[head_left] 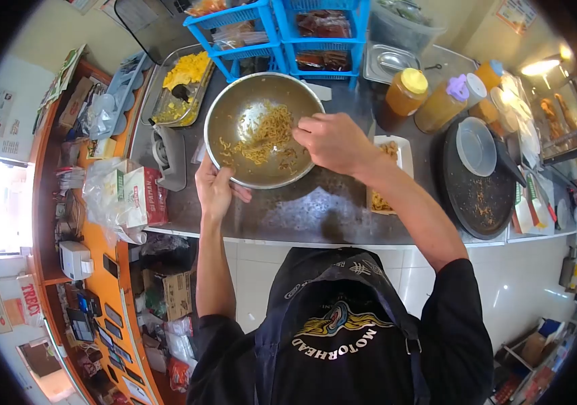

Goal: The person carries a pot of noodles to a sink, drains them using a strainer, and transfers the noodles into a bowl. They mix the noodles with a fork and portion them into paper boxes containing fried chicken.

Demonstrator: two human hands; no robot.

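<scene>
A metal mixing bowl [229, 111] is tilted a little above the dark counter, and seasoned-looking noodles [269, 128] lie loosely inside it. My left hand [215, 189] grips the near left part of its rim, thumb on top and fingers beneath. Over the bowl's right side, my right hand [329, 140] is closed, its fingers reaching past the rim near the noodles. What those fingers hold is hidden from me. Just right of the bowl, partly covered by my right forearm, sits a white paper tray [405, 154] with more noodles in it.
Blue plastic baskets [278, 52] with packets stand behind the bowl. A glass dish of yellow food [187, 74] is at the back left. Sauce bottles [406, 94] and a round black pan [481, 202] with a plastic tub [475, 145] occupy the right. A red-white bag [145, 196] lies left.
</scene>
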